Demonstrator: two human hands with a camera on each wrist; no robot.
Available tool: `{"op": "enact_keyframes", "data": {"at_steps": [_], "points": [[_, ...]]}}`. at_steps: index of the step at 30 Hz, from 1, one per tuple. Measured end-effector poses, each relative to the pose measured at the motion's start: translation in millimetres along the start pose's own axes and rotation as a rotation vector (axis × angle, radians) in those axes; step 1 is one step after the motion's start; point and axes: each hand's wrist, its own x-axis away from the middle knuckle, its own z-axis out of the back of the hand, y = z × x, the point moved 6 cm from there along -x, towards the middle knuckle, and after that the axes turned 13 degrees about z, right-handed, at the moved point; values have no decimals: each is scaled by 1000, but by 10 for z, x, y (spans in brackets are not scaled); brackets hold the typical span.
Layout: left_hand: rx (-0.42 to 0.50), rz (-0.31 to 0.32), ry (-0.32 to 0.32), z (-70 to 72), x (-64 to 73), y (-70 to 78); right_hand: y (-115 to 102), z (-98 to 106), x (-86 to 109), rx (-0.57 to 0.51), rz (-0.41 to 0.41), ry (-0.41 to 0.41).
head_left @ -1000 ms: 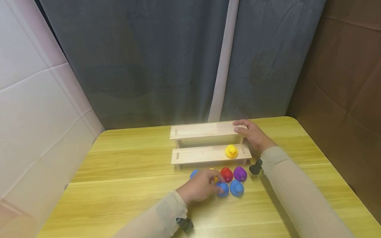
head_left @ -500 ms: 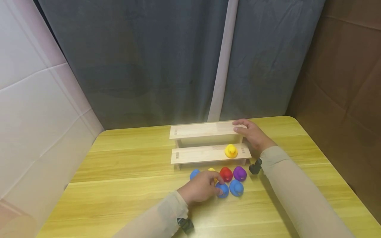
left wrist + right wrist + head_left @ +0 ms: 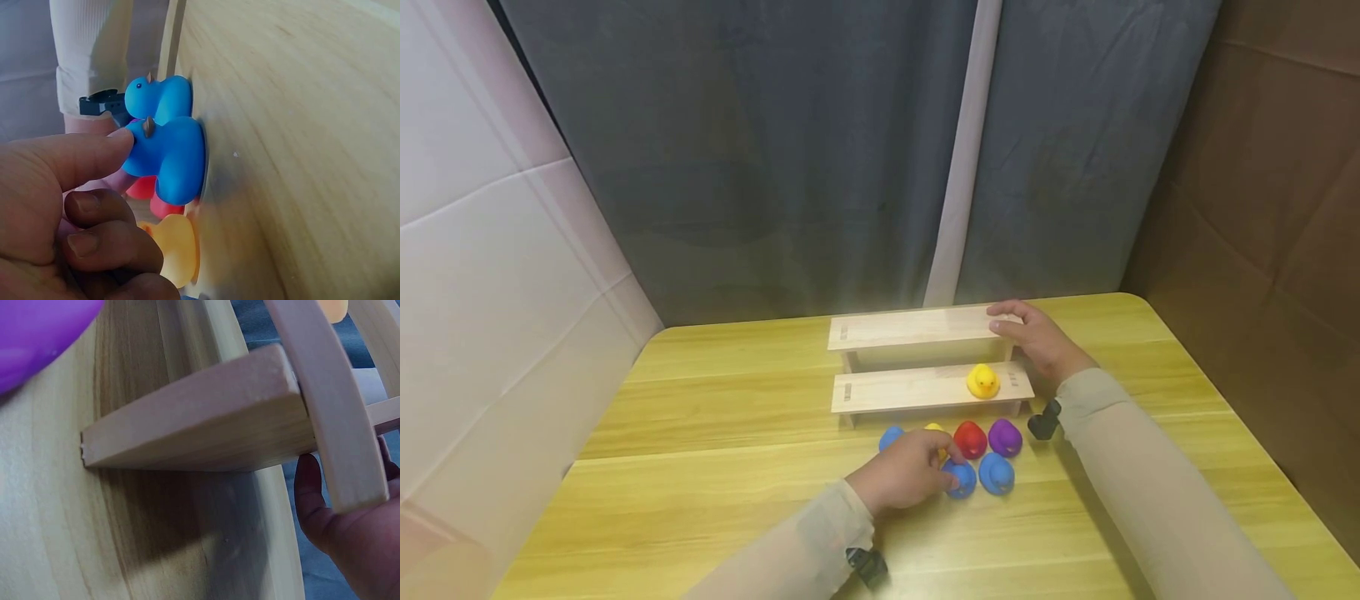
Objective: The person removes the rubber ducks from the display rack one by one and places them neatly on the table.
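My left hand (image 3: 902, 471) pinches the head of a blue rubber duck (image 3: 181, 156) between thumb and index finger; the duck is low at the tabletop. Just beyond it sits a second blue duck (image 3: 997, 474). Behind these two are a red duck (image 3: 972, 440), a purple duck (image 3: 1005, 438), a yellow duck (image 3: 178, 250) and another blue duck (image 3: 891, 437), the last two partly hidden by my left hand in the head view. With thumb and fingers, my right hand (image 3: 1041, 342) grips the right end of the upper wooden shelf (image 3: 917, 327).
A lower wooden shelf (image 3: 902, 389) stands in front of the upper one, with a yellow duck (image 3: 983, 382) near its right end. The wood-grain table (image 3: 715, 467) meets a grey curtain (image 3: 737, 167) behind, with a white wall panel (image 3: 490, 250) left and a brown one (image 3: 1262, 208) right.
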Motion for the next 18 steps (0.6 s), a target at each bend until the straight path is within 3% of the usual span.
{"op": "enact_keyframes", "data": {"at_steps": [9,18], "points": [[53,13,-3,74,30,53,-18,-6,13,-27,2,-1],[-4,-69,85,330,-11,242,-19,-12,9,-45,7,-3]]}}
